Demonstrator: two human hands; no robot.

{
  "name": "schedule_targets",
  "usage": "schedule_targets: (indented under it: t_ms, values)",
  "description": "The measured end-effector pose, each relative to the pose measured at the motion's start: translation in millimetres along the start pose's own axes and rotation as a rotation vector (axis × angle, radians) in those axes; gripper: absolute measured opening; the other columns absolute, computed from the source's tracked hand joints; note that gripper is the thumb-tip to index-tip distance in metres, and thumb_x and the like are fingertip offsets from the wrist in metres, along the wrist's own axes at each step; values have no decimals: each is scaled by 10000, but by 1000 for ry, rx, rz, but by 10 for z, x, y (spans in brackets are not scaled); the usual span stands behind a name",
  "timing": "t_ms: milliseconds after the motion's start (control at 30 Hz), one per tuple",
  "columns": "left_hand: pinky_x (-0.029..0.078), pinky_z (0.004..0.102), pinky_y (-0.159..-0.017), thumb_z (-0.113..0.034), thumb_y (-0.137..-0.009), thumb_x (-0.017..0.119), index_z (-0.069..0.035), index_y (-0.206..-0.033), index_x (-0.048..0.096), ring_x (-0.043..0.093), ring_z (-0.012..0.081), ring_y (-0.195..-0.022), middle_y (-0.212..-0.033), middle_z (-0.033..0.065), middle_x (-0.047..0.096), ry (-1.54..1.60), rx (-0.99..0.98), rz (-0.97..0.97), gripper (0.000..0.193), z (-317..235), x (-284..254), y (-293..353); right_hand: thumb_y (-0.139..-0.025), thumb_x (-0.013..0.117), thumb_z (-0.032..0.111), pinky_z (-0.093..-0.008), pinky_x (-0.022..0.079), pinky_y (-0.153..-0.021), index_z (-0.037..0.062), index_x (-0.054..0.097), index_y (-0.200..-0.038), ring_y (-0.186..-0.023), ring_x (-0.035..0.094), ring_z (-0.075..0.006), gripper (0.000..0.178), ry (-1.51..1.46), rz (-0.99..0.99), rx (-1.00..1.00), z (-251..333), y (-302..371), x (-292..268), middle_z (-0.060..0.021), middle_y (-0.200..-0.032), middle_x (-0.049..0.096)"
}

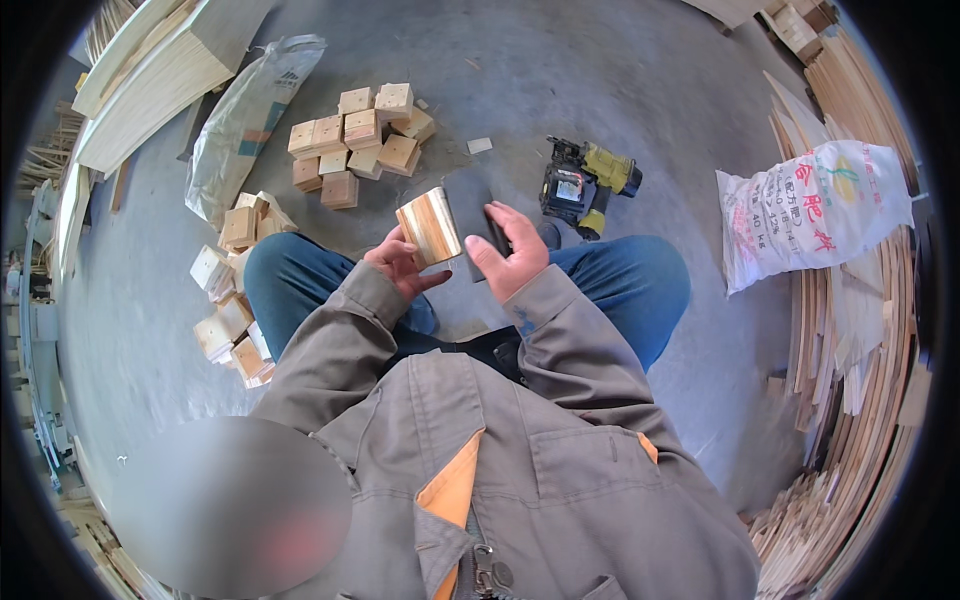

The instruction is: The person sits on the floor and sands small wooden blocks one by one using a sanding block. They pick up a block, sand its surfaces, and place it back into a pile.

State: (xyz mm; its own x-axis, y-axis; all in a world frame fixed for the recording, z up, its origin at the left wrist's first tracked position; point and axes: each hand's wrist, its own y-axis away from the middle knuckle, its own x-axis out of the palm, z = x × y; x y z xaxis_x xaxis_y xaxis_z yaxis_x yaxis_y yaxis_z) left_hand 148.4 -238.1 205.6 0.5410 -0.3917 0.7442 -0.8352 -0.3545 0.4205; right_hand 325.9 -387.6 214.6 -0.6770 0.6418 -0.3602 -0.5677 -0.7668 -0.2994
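A small block of layered wood strips (428, 228) is gripped by my left hand (396, 263), tilted up between my knees. Close beside it, my right hand (515, 250) has its thumb and fingers closed on a flat dark grey piece (466, 200), whose exact kind I cannot make out. Beyond my hands, a pile of similar small wooden blocks (362, 130) lies on the floor. More blocks (238, 228) are heaped to the left of my left knee. A yellow-green and black nail gun (590, 183) lies on the floor past my right hand.
A clear plastic bag (245, 135) lies at the far left, near stacked pale boards (215, 45). On the right, a full white sack (815, 212) rests on long wood strips (850, 370). A small pale scrap (479, 145) is on the concrete floor (640, 90).
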Motion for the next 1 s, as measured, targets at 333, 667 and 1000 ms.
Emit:
schedule_targets:
  t_ms: [333,667,1000]
  values:
    - [482,539,-1076,-443,-896,749,-186,-1485,439,567,301,-1307,-1433,85,568,-33,76,-36,714,121,-210,-198,-822,798,268,-465,467,-1062,-10,595,-1312,-1253,557,-434,599,189,99,-171,144,35,208,-285,-1400,524]
    - [549,521,-1015,-358,-861,783,-123,-1422,511,654,302,-1191,-1317,108,650,99,115,-117,666,74,-323,-368,-808,799,258,-458,460,-1065,11,629,-1282,-1258,554,-410,561,228,81,-172,158,-185,245,-249,-1398,547]
    - [425,579,-1112,-526,-861,713,-176,-1530,393,498,339,-1380,-1505,85,513,89,175,-140,820,-143,-268,-360,-919,743,242,-333,582,-695,8,583,-1357,-968,674,-187,521,-483,-191,712,-267,-415,11,-129,-1247,660]
